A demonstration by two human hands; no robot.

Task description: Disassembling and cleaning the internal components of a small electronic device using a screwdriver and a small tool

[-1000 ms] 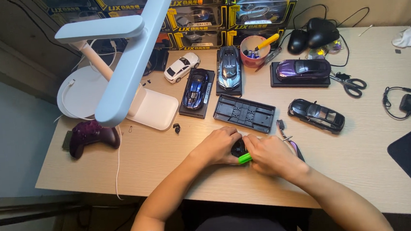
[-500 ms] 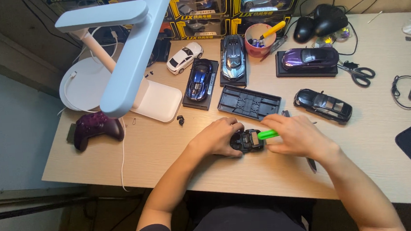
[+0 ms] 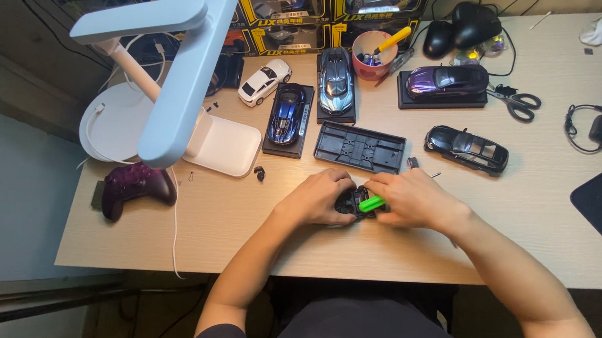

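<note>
Near the front edge of the pale wooden surface [image 3: 530,209], the left hand [image 3: 317,199] keeps gripping the small black toy-car part [image 3: 351,201], while the right hand [image 3: 412,198], grasping the bright green-handled tool [image 3: 371,203], has drawn closer onto it.

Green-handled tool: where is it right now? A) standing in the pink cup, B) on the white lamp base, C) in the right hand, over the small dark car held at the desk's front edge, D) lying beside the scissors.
C: the green-handled tool sits in the right hand, against the small dark car that the left hand steadies.
</note>
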